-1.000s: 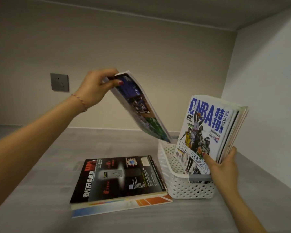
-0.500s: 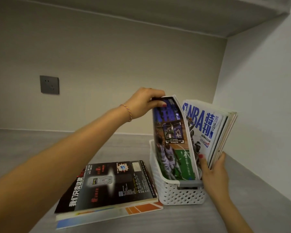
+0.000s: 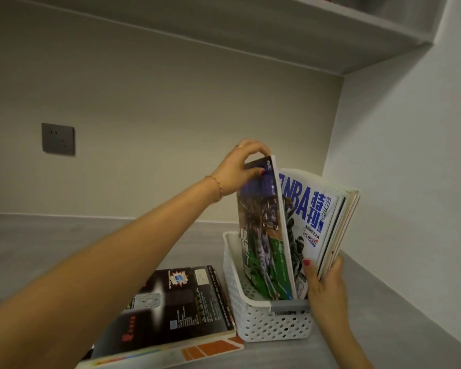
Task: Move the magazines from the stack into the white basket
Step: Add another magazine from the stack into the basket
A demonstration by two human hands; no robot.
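Since a second ago the dark basketball magazine (image 3: 264, 230) has swung from a tilt in the air to standing almost upright inside the white basket (image 3: 253, 315), its bottom edge down among the others. Her left hand (image 3: 240, 166) pinches its top corner, thumb on the cover, fingers curled over the edge. Her right hand (image 3: 325, 286) grips the bundle of upright magazines (image 3: 320, 217) at the basket's right end, thumb across the white NBA cover. Just left of the basket, 2 magazines (image 3: 171, 312) lie stacked flat on the grey counter (image 3: 37, 249). A socket (image 3: 58, 138) sits on the wall.
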